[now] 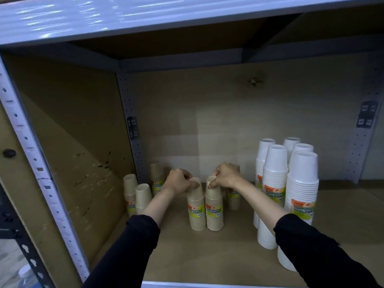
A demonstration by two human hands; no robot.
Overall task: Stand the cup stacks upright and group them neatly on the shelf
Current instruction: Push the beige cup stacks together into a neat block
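Note:
Two short tan paper-cup stacks stand upright side by side in the middle of the shelf board point(228, 252). My left hand point(179, 181) grips the top of the left tan stack point(196, 206). My right hand point(225, 176) pinches the top of the right tan stack point(214, 206). Another tan stack point(233, 199) stands behind my right wrist, partly hidden. Three more tan stacks point(143, 197) stand at the back left corner. Several tall white cup stacks point(274, 183) stand upright together on the right.
A brown cardboard panel point(68, 154) closes the left side, and a grey perforated post point(133, 129) stands at the back left. The upper shelf point(145, 19) hangs low overhead. The metal front lip point(207, 284) runs along the bottom edge.

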